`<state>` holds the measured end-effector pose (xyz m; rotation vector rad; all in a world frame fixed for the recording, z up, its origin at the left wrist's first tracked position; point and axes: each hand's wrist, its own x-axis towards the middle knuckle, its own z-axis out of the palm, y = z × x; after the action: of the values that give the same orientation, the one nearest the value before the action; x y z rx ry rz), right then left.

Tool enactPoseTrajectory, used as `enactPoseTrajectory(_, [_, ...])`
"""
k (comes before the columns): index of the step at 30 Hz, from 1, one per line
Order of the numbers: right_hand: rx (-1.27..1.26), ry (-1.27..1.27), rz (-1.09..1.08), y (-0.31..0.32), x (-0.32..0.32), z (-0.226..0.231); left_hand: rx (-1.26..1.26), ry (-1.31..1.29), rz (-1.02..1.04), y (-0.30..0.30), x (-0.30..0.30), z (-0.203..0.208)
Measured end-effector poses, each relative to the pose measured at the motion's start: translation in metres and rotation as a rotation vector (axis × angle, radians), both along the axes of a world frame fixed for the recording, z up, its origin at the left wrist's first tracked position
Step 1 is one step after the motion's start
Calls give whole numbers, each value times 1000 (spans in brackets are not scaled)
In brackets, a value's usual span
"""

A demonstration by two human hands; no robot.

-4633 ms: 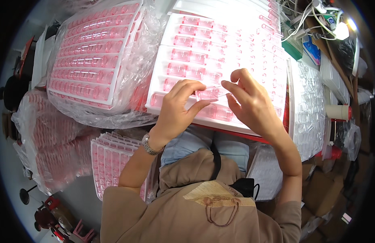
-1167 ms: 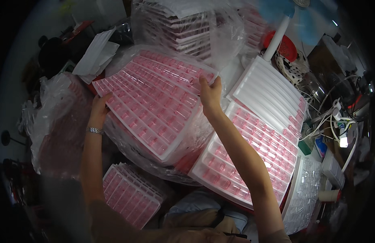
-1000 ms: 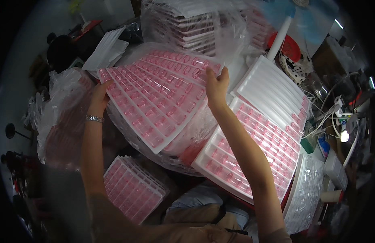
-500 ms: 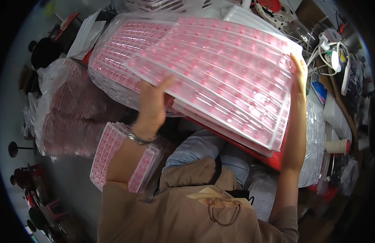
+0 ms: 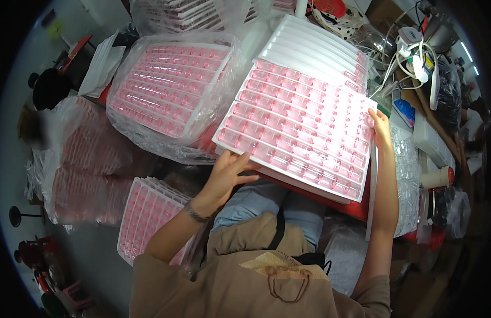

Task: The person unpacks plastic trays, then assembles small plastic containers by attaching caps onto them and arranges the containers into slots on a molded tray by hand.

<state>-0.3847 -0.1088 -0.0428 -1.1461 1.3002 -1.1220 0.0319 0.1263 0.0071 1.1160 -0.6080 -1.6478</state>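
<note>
A white tray (image 5: 296,130) filled with rows of small clear pink pieces lies tilted on the red table (image 5: 335,204) in front of me, with more white layers beneath its front edge. At its front left corner is my left hand (image 5: 227,175), fingers spread, partly under the edge; it grips nothing that I can see. My right hand (image 5: 381,127) is closed on the tray's right edge, thumb on top. A thin white panel (image 5: 371,196) runs down beside my right forearm, seen edge-on; whether that hand holds it too is hidden.
A plastic-wrapped pink tray (image 5: 168,87) lies to the left, with white ridged trays (image 5: 309,45) behind. Wrapped stacks (image 5: 94,159) and more pink trays (image 5: 150,212) stand lower left. White cables (image 5: 415,61) and a white-and-red cylinder (image 5: 436,177) are at the right.
The raised, blurred pink tray has come down and now lies in sharp view. My left hand has let go of its edge and moved slightly down and right, fingers opened.
</note>
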Motion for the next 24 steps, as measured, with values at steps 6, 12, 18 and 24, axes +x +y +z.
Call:
enactPoseTrajectory(6, [-250,424,-249,79,23,19,-282,-618,223,6,82,-34])
enactPoseTrajectory(12, [-41,-219,64,157,42,4,-508,-459,200,-48,88,-74])
enactPoseTrajectory(18, [19,-643,160,173,55,-27,-115,-10,-25,-60,66,-57])
enactPoseTrajectory(24, [-15,-721,115,177,64,-30,-46,-47,85,-62,61,-68])
